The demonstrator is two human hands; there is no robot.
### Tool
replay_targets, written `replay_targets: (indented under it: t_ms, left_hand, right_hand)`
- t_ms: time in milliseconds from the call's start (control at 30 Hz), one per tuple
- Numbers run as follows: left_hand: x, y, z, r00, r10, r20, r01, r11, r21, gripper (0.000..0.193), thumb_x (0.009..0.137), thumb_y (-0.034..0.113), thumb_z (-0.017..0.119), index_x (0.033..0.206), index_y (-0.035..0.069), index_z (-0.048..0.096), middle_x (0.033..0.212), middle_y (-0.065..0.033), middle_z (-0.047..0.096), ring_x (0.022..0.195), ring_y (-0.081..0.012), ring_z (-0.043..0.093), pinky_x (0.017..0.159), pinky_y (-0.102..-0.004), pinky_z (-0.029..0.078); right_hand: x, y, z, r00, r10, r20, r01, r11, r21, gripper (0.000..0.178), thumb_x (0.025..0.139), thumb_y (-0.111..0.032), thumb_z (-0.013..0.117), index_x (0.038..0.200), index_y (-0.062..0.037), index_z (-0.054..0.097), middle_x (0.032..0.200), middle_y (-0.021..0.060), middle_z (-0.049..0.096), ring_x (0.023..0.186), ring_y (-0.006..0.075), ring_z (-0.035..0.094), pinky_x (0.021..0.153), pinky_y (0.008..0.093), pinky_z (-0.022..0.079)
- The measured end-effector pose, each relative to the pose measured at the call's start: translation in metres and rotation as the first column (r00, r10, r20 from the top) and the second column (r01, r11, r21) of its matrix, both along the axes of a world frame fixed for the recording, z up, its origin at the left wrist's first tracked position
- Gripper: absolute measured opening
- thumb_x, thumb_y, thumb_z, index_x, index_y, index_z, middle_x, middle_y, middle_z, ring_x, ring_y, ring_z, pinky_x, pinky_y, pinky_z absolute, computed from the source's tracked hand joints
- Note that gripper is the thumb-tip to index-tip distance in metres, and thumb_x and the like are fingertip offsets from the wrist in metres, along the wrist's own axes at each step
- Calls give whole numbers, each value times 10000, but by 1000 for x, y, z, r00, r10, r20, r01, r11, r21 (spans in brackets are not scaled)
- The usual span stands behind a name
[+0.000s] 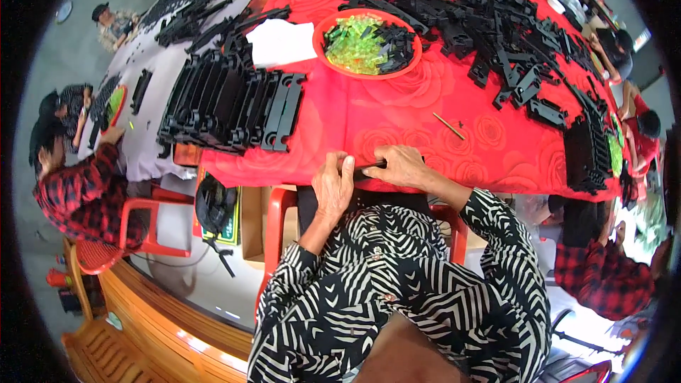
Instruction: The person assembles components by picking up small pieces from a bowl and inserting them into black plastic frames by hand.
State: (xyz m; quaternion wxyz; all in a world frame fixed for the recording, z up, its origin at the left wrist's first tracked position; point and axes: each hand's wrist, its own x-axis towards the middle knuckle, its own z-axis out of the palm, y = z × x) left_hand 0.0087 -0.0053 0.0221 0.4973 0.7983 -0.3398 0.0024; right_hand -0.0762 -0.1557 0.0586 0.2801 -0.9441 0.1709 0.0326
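Note:
At the near edge of the red table, my left hand (333,184) and my right hand (400,167) grip a small dark piece (366,169) between them. The left thumb points upward, and the right fingers curl round the other end. Most of the piece is covered by my fingers, so its shape cannot be made out. Beyond my hands stands a red bowl (418,46) of yellow-green translucent pieces (355,46) and small black parts (397,48). To the left is a row of long black plastic parts (227,103), stacked on edge.
A thin brownish stick (449,126) lies on the red rose-patterned cloth (397,110). White paper (279,42) lies left of the bowl. Loose black parts (482,14) heap up at the far right, near another black stack (589,152). People sit at both sides; a red chair (159,216) stands left.

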Motion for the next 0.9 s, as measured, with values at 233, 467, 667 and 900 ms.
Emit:
replay_targets:
  t_ms: [233, 467, 667, 900]
  left_hand:
    - [-4, -2, -1, 997, 44, 69, -44, 999, 1, 252, 865, 255, 494, 897, 9, 538, 677, -184, 574, 646, -340, 569, 599, -403, 433]
    - [-6, -6, -7, 994, 41, 100, -39, 999, -17, 233, 872, 230, 469, 877, 5, 531, 713, -185, 581, 673, -346, 571, 613, -407, 435]
    - [-7, -4, -7, 990, 40, 137, -38, 999, -12, 228, 867, 224, 473, 890, 3, 526, 705, -180, 580, 669, -339, 571, 612, -404, 435]
    - [-10, -3, -4, 991, 57, 124, -58, 998, 8, 221, 883, 210, 464, 892, -5, 512, 727, -189, 579, 667, -335, 578, 592, -390, 438]
  right_hand:
    - [-1, 2, -9, 998, -17, 61, 18, 1000, -12, 439, 669, -434, 631, 730, -4, 570, 719, 193, 601, 725, 346, 594, 612, 451, 443]
    - [0, 2, -14, 998, -23, 58, 25, 999, -24, 399, 663, -404, 643, 756, -28, 547, 718, 166, 594, 720, 344, 583, 589, 455, 421]
    - [-2, 9, -13, 998, 11, 68, -4, 995, -102, 412, 680, -410, 619, 774, -14, 557, 749, 174, 604, 751, 336, 591, 610, 457, 427]
    - [-6, 13, -8, 1000, -14, 5, 14, 989, -149, 476, 680, -435, 605, 878, -4, 576, 884, 177, 611, 872, 309, 582, 726, 491, 385]
